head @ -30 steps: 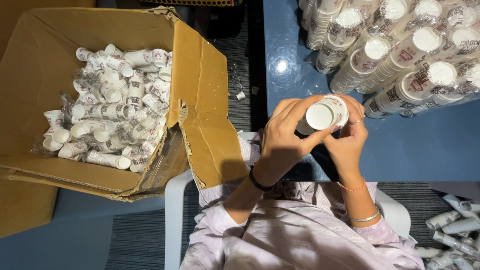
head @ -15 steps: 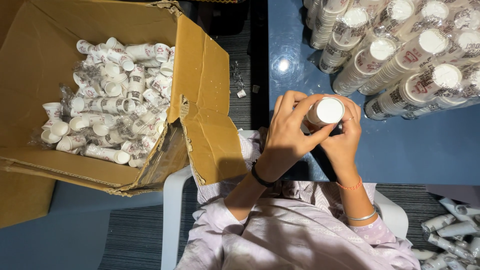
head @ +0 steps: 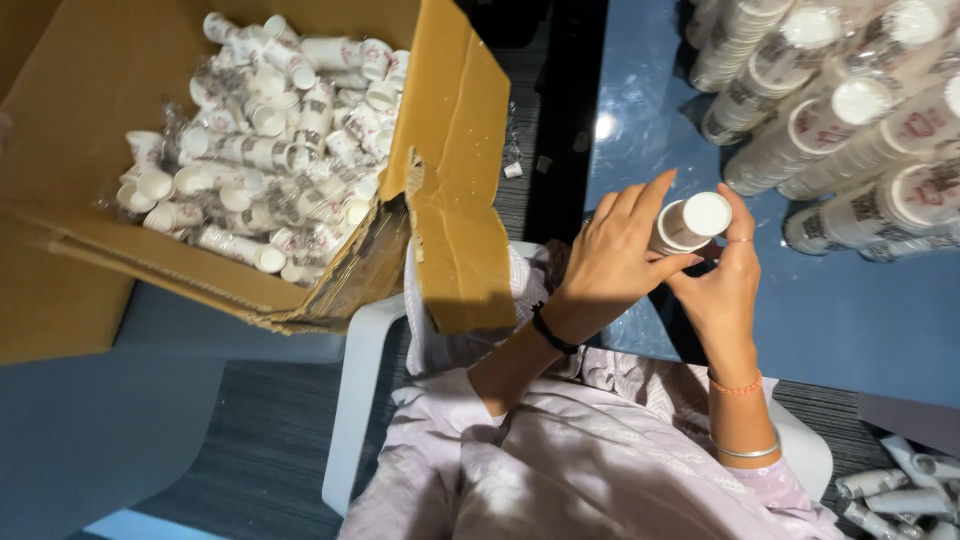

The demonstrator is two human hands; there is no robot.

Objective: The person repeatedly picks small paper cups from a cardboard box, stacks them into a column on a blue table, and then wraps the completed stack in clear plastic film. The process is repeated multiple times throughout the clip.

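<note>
A short stack of white paper cups point(head: 692, 222) is held between both of my hands over the near edge of the blue table point(head: 850, 320), its flat white base turned up toward the camera. My left hand point(head: 615, 255) wraps the stack from the left, fingers spread along its side. From the right and below, my right hand point(head: 725, 280) pinches it with thumb and fingers. Long sleeves of stacked cups point(head: 850, 110) lie on the table just beyond.
An open cardboard box point(head: 455, 150) to my left holds several plastic-wrapped cup stacks point(head: 270, 150). A white chair point(head: 355, 390) is under me. More wrapped cup stacks point(head: 900, 490) lie on the dark floor at the lower right.
The cup stack has turned from showing its open mouth to showing its closed base, and both hands have shifted slightly up and right with it.
</note>
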